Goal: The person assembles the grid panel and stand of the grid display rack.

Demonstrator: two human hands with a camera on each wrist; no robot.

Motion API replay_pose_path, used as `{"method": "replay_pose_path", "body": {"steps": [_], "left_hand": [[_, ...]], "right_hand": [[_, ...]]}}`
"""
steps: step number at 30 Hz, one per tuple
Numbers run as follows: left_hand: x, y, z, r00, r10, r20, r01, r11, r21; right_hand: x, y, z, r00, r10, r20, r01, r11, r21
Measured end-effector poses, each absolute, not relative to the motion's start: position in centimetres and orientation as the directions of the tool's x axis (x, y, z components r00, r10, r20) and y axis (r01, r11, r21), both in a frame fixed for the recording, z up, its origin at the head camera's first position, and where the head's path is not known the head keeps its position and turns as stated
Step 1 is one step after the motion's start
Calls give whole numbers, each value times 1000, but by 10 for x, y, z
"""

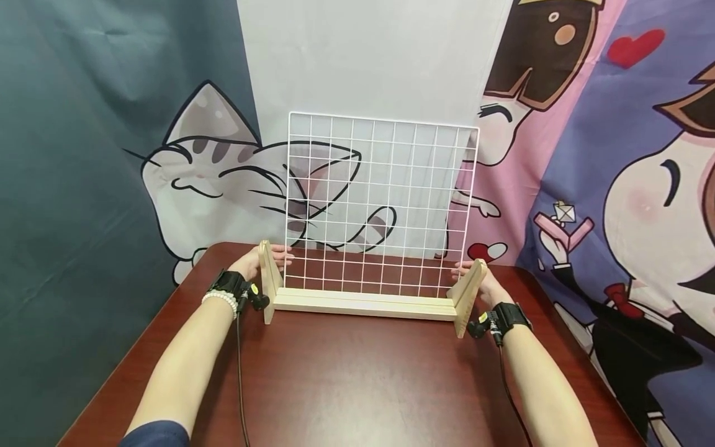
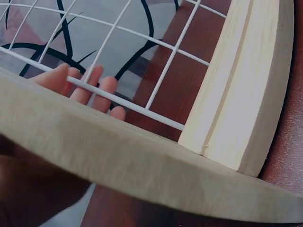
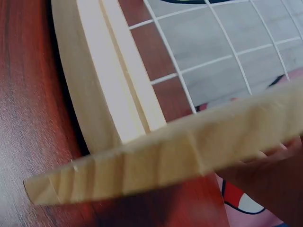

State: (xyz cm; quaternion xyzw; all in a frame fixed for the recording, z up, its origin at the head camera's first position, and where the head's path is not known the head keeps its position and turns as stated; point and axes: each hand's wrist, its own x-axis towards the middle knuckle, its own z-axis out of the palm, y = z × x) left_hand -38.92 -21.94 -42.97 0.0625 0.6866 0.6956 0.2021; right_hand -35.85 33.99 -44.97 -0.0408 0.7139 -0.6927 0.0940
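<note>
The glossy red-brown surface point(image 1: 357, 366) backed onto cartoon-printed cloth point(image 1: 363, 56). On it stood a wooden stand point(image 1: 365, 304), a white grid point(image 1: 370, 184) rising upright behind its bar. The left hand point(image 1: 248, 264) and right hand point(image 1: 490, 287) were apart, at opposite ends, fingers extended; whether they touched wood I cannot tell. The left wrist view showed fingertips beyond the grid.

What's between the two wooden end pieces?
Head view: a wooden crossbar reaching both end pieces, a white wire grid standing above it, and fingers of the left hand and right hand at the grid's side edges.
</note>
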Motion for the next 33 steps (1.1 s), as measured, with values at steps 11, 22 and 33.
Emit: {"method": "replay_pose_path", "body": {"steps": [11, 22, 33], "left_hand": [[-381, -216, -437, -937, 332, -114, -132, -31, 991], [-389, -220, -436, -913, 403, 53, 49, -20, 999], [-389, -221, -436, -909, 400, 119, 125, -11, 992]], "right_hand": [[-344, 325, -454, -958, -205, 198, -175, -128, -976], [-351, 333, -463, -902, -289, 320, -284, -161, -945], [-346, 334, -462, -912, -283, 296, -261, -157, -953]]}}
